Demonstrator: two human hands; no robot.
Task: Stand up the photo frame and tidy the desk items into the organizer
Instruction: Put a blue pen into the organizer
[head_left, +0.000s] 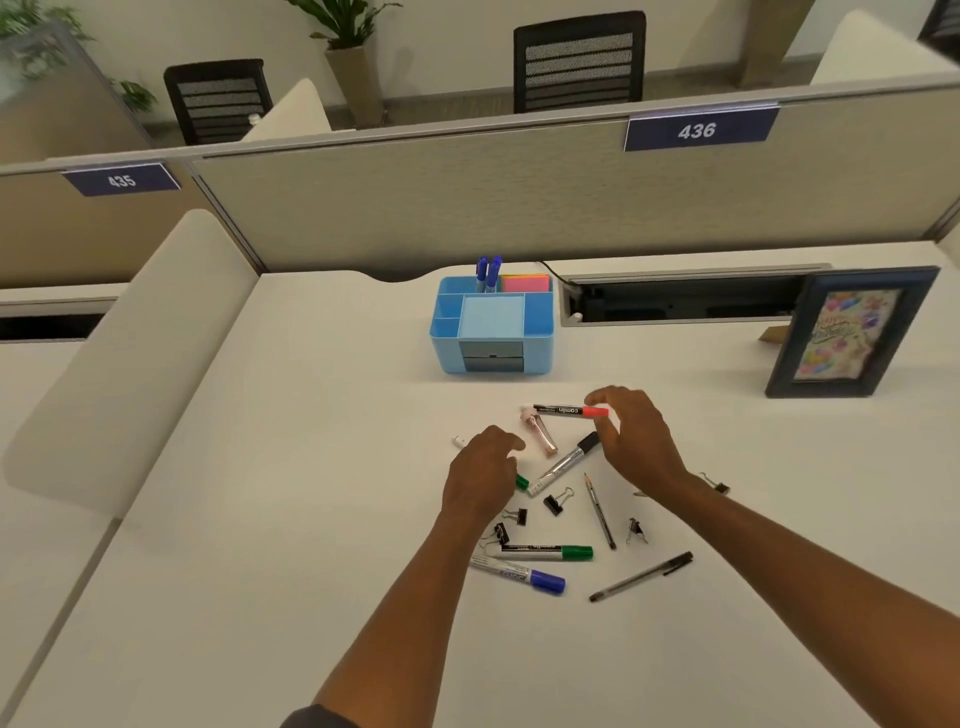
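Head view of a white worktop (311, 467) with scattered stationery. The right hand (631, 436) pinches a red-capped marker (569, 410) between thumb and fingertips, holding it level just above the worktop, near its middle. The left hand (485, 470) hovers with fingers curled downward over a green-capped pen (521, 481), most of which it hides; whether its grip has closed on the pen cannot be told. Between the two hands lie a small pink clip-like object (540, 434) and a black-capped silver marker (563, 464). Toward the near edge lie a green-capped marker (548, 552), a blue-capped marker (519, 574), a pencil (600, 512), a clear ballpoint pen (641, 577) and several binder clips (557, 501), all apart from the hands. The blue organizer (491, 325) stands toward the far edge, beyond the hands; two blue pens (488, 273) stand upright in a rear compartment, beside a stack of coloured sticky notes (524, 283). The photo frame (852, 332) stands upright toward the right edge, leaning slightly back on its rear prop, picture facing the viewer. A grey partition (467, 208) bearing the number plates 435 and 436 runs along the far edge.
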